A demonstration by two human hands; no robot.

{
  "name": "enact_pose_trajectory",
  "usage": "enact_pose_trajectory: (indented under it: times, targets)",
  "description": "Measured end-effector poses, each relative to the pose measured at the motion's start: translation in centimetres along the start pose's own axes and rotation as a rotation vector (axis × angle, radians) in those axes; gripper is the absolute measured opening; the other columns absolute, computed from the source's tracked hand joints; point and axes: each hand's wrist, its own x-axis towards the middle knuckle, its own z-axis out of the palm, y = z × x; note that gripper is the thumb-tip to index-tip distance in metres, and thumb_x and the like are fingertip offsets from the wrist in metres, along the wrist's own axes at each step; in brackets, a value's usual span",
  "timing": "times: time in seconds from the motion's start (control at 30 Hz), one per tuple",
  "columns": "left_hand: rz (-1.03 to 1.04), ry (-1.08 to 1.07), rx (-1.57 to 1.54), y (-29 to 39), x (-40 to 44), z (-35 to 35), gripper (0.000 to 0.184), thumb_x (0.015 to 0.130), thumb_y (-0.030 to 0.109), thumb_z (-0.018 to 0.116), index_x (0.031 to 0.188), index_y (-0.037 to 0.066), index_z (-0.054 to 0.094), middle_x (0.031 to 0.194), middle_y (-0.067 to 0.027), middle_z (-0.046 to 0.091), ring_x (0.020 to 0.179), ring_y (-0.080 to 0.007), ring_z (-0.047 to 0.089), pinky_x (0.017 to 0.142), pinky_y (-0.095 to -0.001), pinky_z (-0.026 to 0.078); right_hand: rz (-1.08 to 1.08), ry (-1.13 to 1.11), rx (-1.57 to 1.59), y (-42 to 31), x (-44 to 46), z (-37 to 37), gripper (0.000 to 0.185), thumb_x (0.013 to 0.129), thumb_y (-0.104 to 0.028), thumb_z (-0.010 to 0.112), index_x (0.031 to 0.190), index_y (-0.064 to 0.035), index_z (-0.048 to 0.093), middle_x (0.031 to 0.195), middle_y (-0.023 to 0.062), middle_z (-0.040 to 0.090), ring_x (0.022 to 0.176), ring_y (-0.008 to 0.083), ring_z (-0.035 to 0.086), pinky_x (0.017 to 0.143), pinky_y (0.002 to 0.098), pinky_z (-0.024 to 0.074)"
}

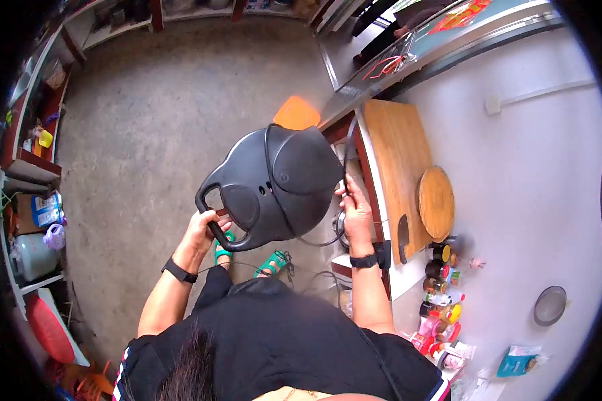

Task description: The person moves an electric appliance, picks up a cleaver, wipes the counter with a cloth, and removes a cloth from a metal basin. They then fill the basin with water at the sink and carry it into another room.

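Head view: black appliance (291, 184), raised above concrete floor (147, 120); left hand (202, 230) curled round its handle (201, 198); right hand (358, 212) at opposite edge, cannot tell whether grasping rim or cord (268, 157); slack cord might snag, jerking it loose

Soft light brightens a flat white wall (515, 174), falls dimmer on a grey concrete floor (140, 134) and glosses a rounded black plastic appliance (299, 195), as fisheye distortion bends the edges toward blackened corners.
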Motion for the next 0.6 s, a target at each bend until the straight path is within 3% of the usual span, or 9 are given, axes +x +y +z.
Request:
enact_pose_trajectory:
  times: [0.1, 0.27, 0.43, 0.53, 0.6]
  targets:
    - [-0.003, 0.004, -0.017, 0.2, -0.1, 0.5, 0.010, 0.076, 0.002, 0.055, 0.085, 0.000, 0.051, 0.112, -0.0252, 0.060, 0.087, -0.0323, 0.067, 0.077, -0.0404, 0.060, -0.097, -0.103, -0.096, -0.3, -0.5, 1.1, 0.047, 0.091, 0.008, 0.045, 0.130, -0.0119, 0.060, 0.094, -0.0004, 0.063, 0.075, 0.0072, 0.049, 0.071, 0.0218, 0.0446]
    - [0.003, -0.003, -0.074, -0.1, 0.2, -0.2, 0.008, 0.076, 0.002, 0.055, 0.081, 0.001, 0.050, 0.111, -0.0251, 0.061, 0.089, -0.0338, 0.067, 0.075, -0.0410, 0.059, -0.121, -0.228, -0.153, -1.6, -2.4, 2.3, 0.061, 0.080, 0.017, 0.038, 0.125, -0.0149, 0.065, 0.086, -0.0019, 0.060, 0.073, 0.0076, 0.049, 0.068, 0.0212, 0.0426]
    - [0.029, -0.012, -0.114, -0.4, 0.2, 0.2, 0.008, 0.075, 0.001, 0.054, 0.081, 0.001, 0.050, 0.109, -0.0243, 0.061, 0.086, -0.0321, 0.066, 0.075, -0.0405, 0.059, -0.232, -0.260, -0.181, -1.8, -4.0, 2.7, 0.057, 0.084, 0.015, 0.041, 0.127, -0.0147, 0.063, 0.093, 0.0024, 0.062, 0.076, 0.0105, 0.053, 0.070, 0.0220, 0.0454]
    - [0.056, 0.010, -0.105, -0.3, 0.0, 0.6, 0.011, 0.075, 0.000, 0.054, 0.085, 0.001, 0.049, 0.107, -0.0231, 0.061, 0.084, -0.0302, 0.066, 0.075, -0.0401, 0.059, -0.137, -0.282, -0.185, -1.2, -5.3, 2.6, 0.053, 0.087, 0.012, 0.043, 0.129, -0.0144, 0.061, 0.096, 0.0054, 0.062, 0.080, 0.0150, 0.058, 0.080, 0.0258, 0.0474]
    - [0.074, 0.010, -0.085, -0.2, 0.0, 0.6, 0.010, 0.075, 0.002, 0.055, 0.083, 0.001, 0.050, 0.109, -0.0231, 0.061, 0.083, -0.0296, 0.066, 0.075, -0.0389, 0.059, -0.104, -0.294, -0.251, -0.2, -6.1, 2.4, 0.057, 0.085, 0.010, 0.047, 0.134, -0.0163, 0.057, 0.102, 0.0077, 0.056, 0.087, 0.0186, 0.056, 0.084, 0.0279, 0.0468]
